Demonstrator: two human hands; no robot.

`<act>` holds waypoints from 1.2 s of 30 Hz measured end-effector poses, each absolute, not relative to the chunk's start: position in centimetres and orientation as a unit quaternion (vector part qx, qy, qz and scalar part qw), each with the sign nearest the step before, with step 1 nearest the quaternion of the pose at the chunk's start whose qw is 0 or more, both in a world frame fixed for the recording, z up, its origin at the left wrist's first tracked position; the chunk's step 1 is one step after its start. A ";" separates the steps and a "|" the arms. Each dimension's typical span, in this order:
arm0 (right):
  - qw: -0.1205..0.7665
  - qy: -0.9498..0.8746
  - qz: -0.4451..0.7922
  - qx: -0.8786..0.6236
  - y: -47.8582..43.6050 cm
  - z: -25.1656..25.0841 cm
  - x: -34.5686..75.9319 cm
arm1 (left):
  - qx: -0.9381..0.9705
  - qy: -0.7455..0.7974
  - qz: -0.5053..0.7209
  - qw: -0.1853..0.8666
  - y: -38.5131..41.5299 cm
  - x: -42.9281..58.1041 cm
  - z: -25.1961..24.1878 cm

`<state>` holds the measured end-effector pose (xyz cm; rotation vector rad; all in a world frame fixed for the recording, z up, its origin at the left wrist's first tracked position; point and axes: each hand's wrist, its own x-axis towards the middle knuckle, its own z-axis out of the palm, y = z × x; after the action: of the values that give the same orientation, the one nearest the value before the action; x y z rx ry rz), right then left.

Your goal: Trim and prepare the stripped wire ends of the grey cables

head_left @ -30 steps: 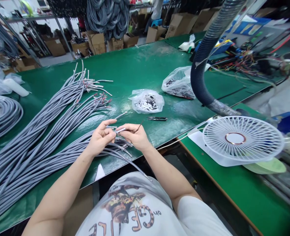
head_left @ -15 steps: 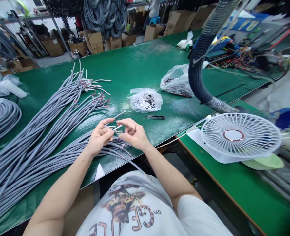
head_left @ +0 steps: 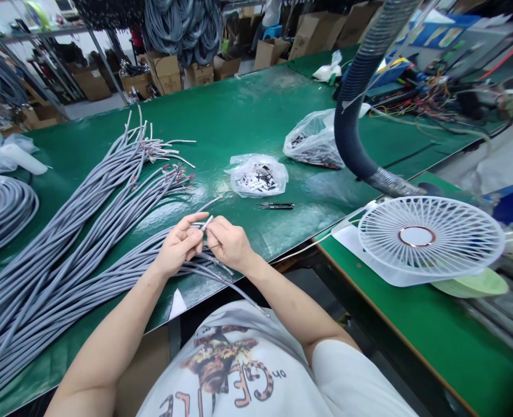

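Observation:
Close to the table's front edge, my left hand (head_left: 181, 242) pinches a grey cable whose pale stripped end (head_left: 206, 223) points up between my hands. My right hand (head_left: 229, 242) is closed at that same end, fingertips nearly touching the left ones; whether it also holds a small part is hidden. Under and beside my hands lies a bundle of grey cables (head_left: 121, 267). Two more bundles (head_left: 95, 168) with frayed white and red wire ends stretch behind it. Beyond my hands are an open plastic bag of small black and white parts (head_left: 259, 176) and black thread snips (head_left: 276, 205).
A second bag of parts (head_left: 312, 142) lies behind a thick black hose (head_left: 347, 121) that hangs over the green table (head_left: 239, 110). A white fan (head_left: 430, 237) is at the right. Coiled cable (head_left: 4, 214) rests at the left.
My right hand has closed its fingers and moved slightly left and down onto the cable end. My left hand has stayed nearly in place with the cable.

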<state>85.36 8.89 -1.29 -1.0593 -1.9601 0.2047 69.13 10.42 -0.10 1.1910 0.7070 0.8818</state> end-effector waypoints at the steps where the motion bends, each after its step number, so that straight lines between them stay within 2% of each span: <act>1: 0.429 -0.788 0.076 -0.436 9.0 -1.4 85.3 | 0.531 0.318 0.392 0.681 10.4 69.2 -0.1; 10: 0.453 -0.773 0.124 -0.427 10.6 -1.5 84.9 | 0.500 0.301 0.395 0.709 10.7 69.0 0.4; 14: 0.490 -0.758 0.229 -0.365 10.7 -1.3 86.2 | 0.470 0.295 0.392 0.734 10.8 68.8 0.7; 19: 0.493 -0.702 0.356 -0.371 10.5 -0.8 87.3 | 0.454 0.284 0.389 0.750 10.9 68.7 0.6; 24: 0.495 -0.748 0.281 -0.341 10.2 -0.7 86.1 | 0.472 0.281 0.380 0.744 10.7 68.9 0.5; 28: 0.449 -0.798 0.190 -0.354 10.4 -1.2 86.5 | 0.486 0.293 0.360 0.740 10.5 69.1 0.5; 36: 0.301 -0.718 0.115 -0.617 11.4 -3.2 91.7 | 0.495 0.290 0.366 0.732 10.3 68.7 0.4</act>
<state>91.74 11.36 -3.17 -1.6360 -1.9057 0.3047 68.74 10.34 0.41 1.0894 0.6387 0.8058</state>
